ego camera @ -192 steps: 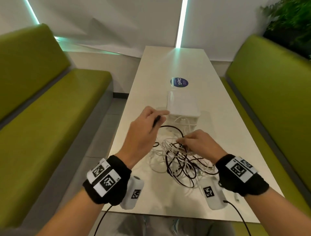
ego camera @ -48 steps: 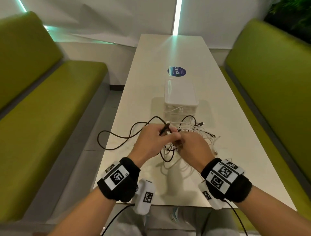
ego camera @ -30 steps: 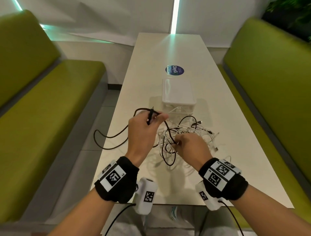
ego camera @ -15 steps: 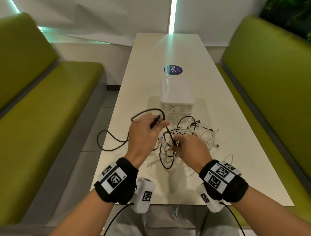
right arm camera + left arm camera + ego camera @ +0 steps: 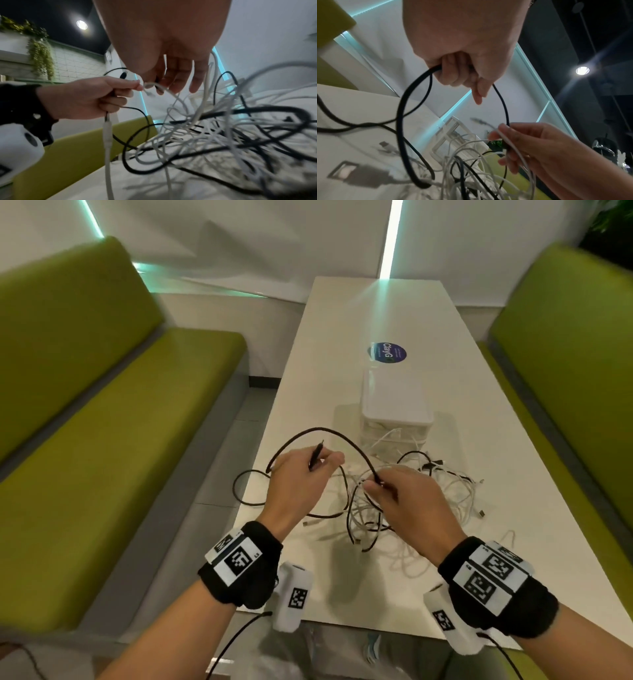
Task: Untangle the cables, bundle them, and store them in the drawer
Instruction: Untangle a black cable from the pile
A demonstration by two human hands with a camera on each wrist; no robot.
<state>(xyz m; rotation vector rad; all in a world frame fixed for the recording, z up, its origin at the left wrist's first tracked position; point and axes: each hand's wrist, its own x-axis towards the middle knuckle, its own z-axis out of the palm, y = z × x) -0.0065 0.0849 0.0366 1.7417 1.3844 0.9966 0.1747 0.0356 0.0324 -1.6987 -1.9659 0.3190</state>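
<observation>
White table [image 5: 394, 313] is bearing one drawer box [image 5: 395, 402] and, just before it, a tangle of white cables [image 5: 442, 494] too knotted to count. Two hands are working one black cable [image 5: 342, 436]: the left hand [image 5: 298, 484] is clenching its plug end while the right hand [image 5: 411, 501] is pinching it further along. Pulling could be tightening the knots, since its lower run is looping through the pile.
</observation>
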